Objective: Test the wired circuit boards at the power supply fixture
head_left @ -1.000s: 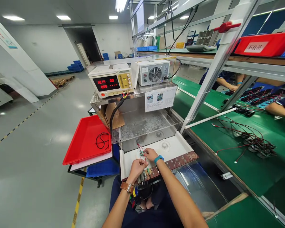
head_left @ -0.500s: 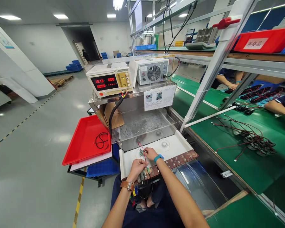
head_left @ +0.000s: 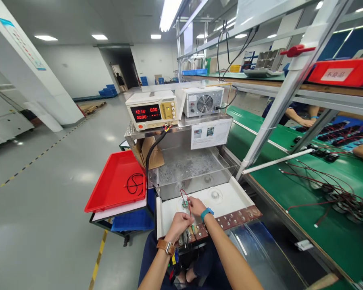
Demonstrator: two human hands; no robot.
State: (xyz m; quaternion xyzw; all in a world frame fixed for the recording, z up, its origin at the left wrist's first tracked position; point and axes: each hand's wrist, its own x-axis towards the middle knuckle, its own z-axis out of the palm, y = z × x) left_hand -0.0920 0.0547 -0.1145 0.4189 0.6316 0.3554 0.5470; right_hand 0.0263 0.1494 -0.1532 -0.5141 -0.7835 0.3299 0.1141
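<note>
A small green circuit board [head_left: 185,204] with thin wires looping up from it is over the white tray [head_left: 205,201]. My right hand [head_left: 196,206] is closed at the board's right edge, its fingertips partly hiding the grip. Lower and to the left, my left hand [head_left: 180,224] pinches the end of a red wire [head_left: 190,210] that runs down past my right fingers. Just below the hands lies a brown terminal strip [head_left: 238,217] with rows of metal studs, and a green clip [head_left: 193,228] sits at its left part.
A power supply [head_left: 151,110] with red digits stands on the metal shelf ahead, beside a grey fan-cooled unit [head_left: 204,101]. To the left is a red tray [head_left: 110,189] with a black cable. At right, wired parts [head_left: 347,201] lie on the green bench; co-workers' arms are beyond.
The view has shifted, so everything sits lower and further right in the picture. Both hands keep nearly the same hold at the board and red wire.
</note>
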